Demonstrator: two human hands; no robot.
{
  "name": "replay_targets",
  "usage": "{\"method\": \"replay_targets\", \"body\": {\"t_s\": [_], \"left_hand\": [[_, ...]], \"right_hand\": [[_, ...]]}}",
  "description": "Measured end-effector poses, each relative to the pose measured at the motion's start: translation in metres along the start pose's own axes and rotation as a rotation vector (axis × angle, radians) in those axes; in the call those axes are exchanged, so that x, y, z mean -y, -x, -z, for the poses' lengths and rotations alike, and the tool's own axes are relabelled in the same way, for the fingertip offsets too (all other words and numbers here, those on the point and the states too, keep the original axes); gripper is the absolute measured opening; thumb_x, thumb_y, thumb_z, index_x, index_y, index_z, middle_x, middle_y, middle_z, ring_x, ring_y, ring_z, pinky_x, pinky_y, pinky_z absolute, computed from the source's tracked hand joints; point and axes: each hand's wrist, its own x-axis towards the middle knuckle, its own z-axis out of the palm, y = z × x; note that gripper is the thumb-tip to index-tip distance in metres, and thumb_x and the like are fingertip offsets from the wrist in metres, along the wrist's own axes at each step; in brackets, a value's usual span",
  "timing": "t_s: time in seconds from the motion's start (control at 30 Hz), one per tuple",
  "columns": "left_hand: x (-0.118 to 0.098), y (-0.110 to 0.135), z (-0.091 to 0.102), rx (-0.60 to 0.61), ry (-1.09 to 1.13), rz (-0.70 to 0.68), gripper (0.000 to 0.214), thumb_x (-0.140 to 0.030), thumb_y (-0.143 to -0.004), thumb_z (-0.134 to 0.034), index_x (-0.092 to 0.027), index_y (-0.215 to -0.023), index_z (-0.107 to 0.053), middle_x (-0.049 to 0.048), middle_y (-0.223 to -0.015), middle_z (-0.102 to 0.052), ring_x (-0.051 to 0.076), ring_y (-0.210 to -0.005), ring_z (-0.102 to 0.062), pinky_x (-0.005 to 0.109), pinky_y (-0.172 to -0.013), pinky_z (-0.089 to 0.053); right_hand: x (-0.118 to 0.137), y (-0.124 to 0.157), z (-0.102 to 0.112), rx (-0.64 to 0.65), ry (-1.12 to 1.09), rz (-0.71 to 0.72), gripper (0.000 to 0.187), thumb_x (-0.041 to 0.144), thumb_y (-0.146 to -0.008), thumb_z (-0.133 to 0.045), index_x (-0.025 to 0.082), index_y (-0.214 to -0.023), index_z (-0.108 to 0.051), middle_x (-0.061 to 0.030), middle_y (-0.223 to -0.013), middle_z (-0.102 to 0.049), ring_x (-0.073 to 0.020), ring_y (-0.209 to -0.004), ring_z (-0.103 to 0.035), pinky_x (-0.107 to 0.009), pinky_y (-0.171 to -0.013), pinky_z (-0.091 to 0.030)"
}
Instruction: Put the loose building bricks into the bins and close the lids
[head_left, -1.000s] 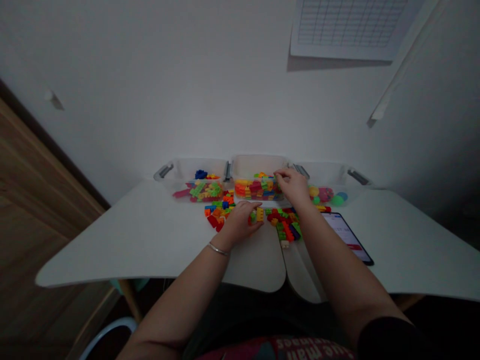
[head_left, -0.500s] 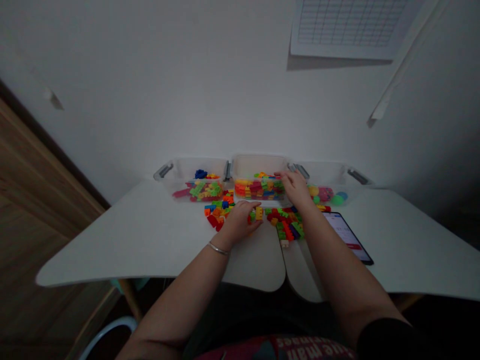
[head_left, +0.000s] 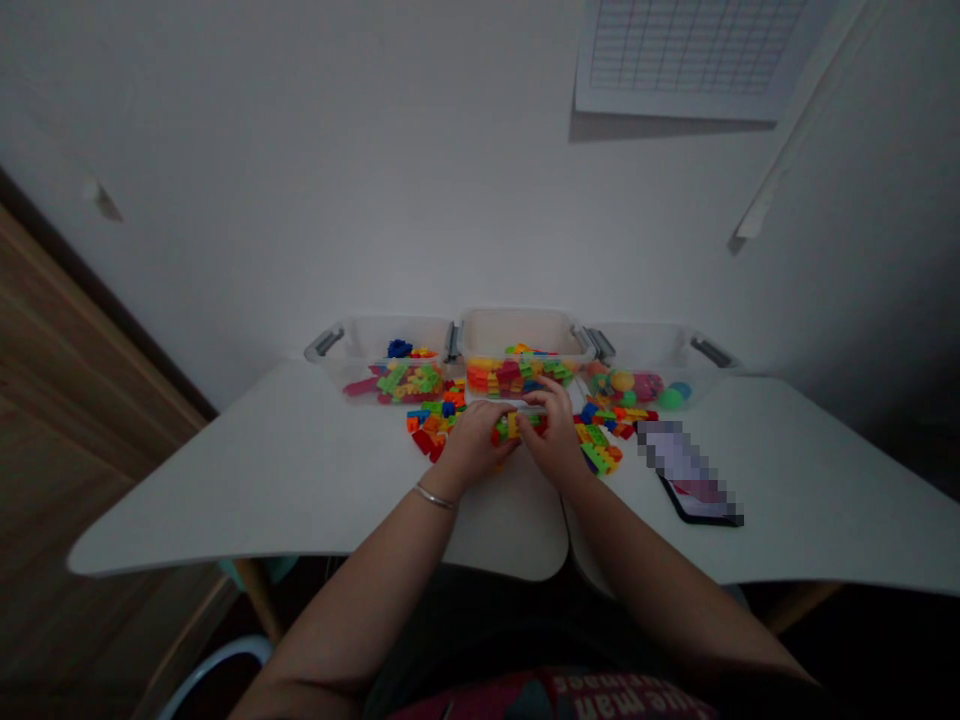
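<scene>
As hands meet | left hand (head_left: 474, 447), right hand (head_left: 555, 432) | curled around toy bricks (head_left: 514, 428)

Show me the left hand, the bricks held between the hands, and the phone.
Left hand (head_left: 474, 447), head view, back of the hand.
Held bricks (head_left: 512, 427), head view, yellow brick.
Phone (head_left: 686, 468), head view, blurred screen.

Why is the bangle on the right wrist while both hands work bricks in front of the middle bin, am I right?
No: the head view shows the bangle on the left wrist, not the right. Both the left hand and right hand do work the bricks in front of the middle bin.
</scene>
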Motion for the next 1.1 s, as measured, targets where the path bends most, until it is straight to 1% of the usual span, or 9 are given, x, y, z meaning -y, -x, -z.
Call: {"method": "replay_targets", "body": {"t_s": [0.07,0.2,0.3,0.37,0.47,0.67,0.73,0.9,1.1], "left_hand": [[-0.001,-0.001,0.001,-0.011,0.024,-0.022,0.036,-0.021,-0.077,-0.068,-0.017,-0.111,-0.06,0.0097,-0.108,-0.067,0.025,-0.101,-0.061,0.042,-0.091,-0.049],[0.0,-0.002,0.0,-0.01,0.047,-0.024,0.042,-0.009,-0.071,-0.065,-0.018,-0.112,-0.06,0.0084,-0.109,-0.067,0.024,-0.103,-0.061,0.042,-0.094,-0.048],[0.002,-0.002,-0.003,0.005,0.041,0.012,0.049,-0.005,-0.067,-0.063,-0.018,-0.115,-0.059,0.0088,-0.111,-0.067,0.024,-0.105,-0.061,0.042,-0.094,-0.048],[0.002,-0.002,-0.004,0.002,0.041,0.041,0.052,-0.005,-0.067,-0.064,-0.018,-0.116,-0.058,0.009,-0.113,-0.066,0.025,-0.105,-0.061,0.042,-0.094,-0.049],[0.001,-0.001,-0.003,-0.021,0.044,0.043,0.05,-0.009,-0.067,-0.067,-0.018,-0.115,-0.059,0.0092,-0.11,-0.067,0.025,-0.103,-0.062,0.042,-0.093,-0.049],[-0.004,-0.001,0.002,-0.113,0.029,-0.024,0.043,-0.016,-0.069,-0.069,-0.02,-0.11,-0.06,0.0078,-0.106,-0.068,0.024,-0.1,-0.062,0.042,-0.091,-0.049],[-0.004,-0.001,0.003,-0.132,0.021,-0.031,0.039,-0.017,-0.07,-0.068,-0.021,-0.109,-0.06,0.0077,-0.105,-0.067,0.024,-0.1,-0.062,0.041,-0.091,-0.048],[-0.002,0.0,0.002,-0.129,-0.014,-0.036,0.032,-0.018,-0.075,-0.062,-0.021,-0.107,-0.059,0.0074,-0.106,-0.066,0.023,-0.103,-0.06,0.041,-0.093,-0.047],[-0.003,-0.001,0.001,-0.126,-0.026,-0.083,0.028,-0.02,-0.079,-0.061,-0.019,-0.107,-0.06,0.0088,-0.103,-0.065,0.022,-0.099,-0.059,0.039,-0.09,-0.048]], "right_hand": [[-0.004,0.002,-0.005,0.038,-0.047,-0.033,0.016,0.028,-0.083,-0.056,0.021,-0.097,-0.052,-0.015,-0.121,-0.053,-0.0253,-0.121,-0.05,-0.047,-0.101,-0.042],[-0.011,0.006,-0.009,0.142,-0.147,-0.084,0.016,0.031,-0.082,-0.056,0.023,-0.093,-0.049,-0.0117,-0.112,-0.057,-0.0232,-0.103,-0.058,-0.041,-0.086,-0.051],[-0.009,0.009,-0.007,0.204,-0.102,-0.09,0.018,0.03,-0.081,-0.058,0.023,-0.095,-0.049,-0.0088,-0.102,-0.059,-0.0219,-0.092,-0.059,-0.04,-0.081,-0.051],[-0.007,0.011,-0.006,0.214,-0.06,-0.088,0.019,0.028,-0.08,-0.058,0.023,-0.097,-0.049,-0.0083,-0.1,-0.059,-0.0217,-0.088,-0.059,-0.04,-0.08,-0.051],[-0.005,0.012,-0.003,0.194,-0.035,-0.053,0.018,0.027,-0.081,-0.057,0.023,-0.097,-0.049,-0.0096,-0.102,-0.06,-0.0233,-0.092,-0.059,-0.042,-0.082,-0.05],[-0.001,0.011,0.001,0.111,-0.076,0.096,0.016,0.026,-0.084,-0.054,0.024,-0.098,-0.047,-0.0105,-0.111,-0.06,-0.0238,-0.107,-0.057,-0.044,-0.092,-0.047],[0.001,0.011,0.0,0.085,-0.085,0.099,0.017,0.027,-0.083,-0.055,0.024,-0.098,-0.048,-0.01,-0.11,-0.06,-0.0235,-0.107,-0.057,-0.044,-0.092,-0.047],[0.003,0.012,-0.003,0.086,-0.107,-0.107,0.019,0.029,-0.08,-0.055,0.024,-0.097,-0.048,-0.0043,-0.09,-0.061,-0.0195,-0.082,-0.062,-0.037,-0.076,-0.053],[-0.003,0.011,-0.006,0.106,-0.254,-0.224,0.021,0.027,-0.074,-0.056,0.024,-0.093,-0.047,-0.0011,-0.084,-0.06,-0.0158,-0.073,-0.061,-0.032,-0.068,-0.053]]}}
